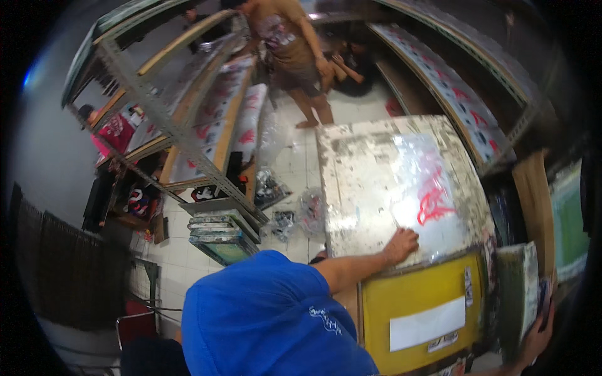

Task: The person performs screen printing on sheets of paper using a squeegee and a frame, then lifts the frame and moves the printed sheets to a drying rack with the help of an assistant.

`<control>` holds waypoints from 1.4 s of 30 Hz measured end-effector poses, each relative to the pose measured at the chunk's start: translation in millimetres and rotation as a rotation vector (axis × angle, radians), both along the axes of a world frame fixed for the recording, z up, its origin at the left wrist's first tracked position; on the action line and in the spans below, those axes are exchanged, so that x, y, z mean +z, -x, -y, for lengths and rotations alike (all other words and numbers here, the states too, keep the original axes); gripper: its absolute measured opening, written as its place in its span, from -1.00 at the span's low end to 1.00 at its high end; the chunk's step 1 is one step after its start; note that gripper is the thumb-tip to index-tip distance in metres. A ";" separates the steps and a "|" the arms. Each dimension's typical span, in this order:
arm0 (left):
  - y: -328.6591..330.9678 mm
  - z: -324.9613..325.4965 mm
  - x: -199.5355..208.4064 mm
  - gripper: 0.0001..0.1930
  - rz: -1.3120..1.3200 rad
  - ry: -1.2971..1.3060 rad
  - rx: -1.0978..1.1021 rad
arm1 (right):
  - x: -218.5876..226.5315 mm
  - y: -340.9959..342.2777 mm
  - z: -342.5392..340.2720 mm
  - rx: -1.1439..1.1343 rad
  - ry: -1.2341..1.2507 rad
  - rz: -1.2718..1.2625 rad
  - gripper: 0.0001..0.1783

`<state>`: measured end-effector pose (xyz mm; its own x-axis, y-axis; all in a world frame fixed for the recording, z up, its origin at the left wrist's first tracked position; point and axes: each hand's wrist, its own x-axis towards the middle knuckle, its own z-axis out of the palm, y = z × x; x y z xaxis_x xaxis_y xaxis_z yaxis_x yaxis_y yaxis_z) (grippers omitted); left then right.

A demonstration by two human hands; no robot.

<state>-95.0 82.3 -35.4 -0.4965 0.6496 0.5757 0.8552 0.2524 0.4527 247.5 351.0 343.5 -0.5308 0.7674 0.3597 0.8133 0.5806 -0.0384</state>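
Observation:
My left arm, in a blue sleeve [269,307], reaches across to a worn white tabletop [357,188]. There my left hand [401,245], fingers curled, rests at the edge of a clear plastic sheet [419,163] with a red printed figure [434,203]. Below it lies a yellow screen-printing frame [376,301] with a white rectangle on it. At the lower right my right hand [538,338] is closed beside a thick, paint-stained frame [519,282]. A dark object [544,297] shows at its fingers, too blurred to name.
Metal racks [144,94] at the left and long shelves [451,94] at the right hold printed plastic sheets. Stacked frames [219,235] stand on the tiled floor by plastic bags [310,210]. One person [285,44] stands beyond the table; others are further back and at the left.

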 end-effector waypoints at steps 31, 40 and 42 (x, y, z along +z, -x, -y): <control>-119.2 -34.1 34.9 -0.42 -0.023 0.462 -0.703 | 10.8 46.9 45.3 0.116 -0.024 -0.353 -0.53; -134.1 -73.3 31.9 -0.42 -0.034 0.466 -0.715 | 10.9 48.8 44.7 0.115 0.026 -0.345 -0.53; -132.4 -75.3 29.6 -0.43 -0.041 0.447 -0.703 | 11.0 49.8 42.6 0.114 0.055 -0.336 -0.53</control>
<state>37.3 157.6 -5.9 0.1263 0.9718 0.1993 0.8941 -0.1985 0.4015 197.7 308.4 354.6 -0.4732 0.7333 0.4882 0.6804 0.6562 -0.3262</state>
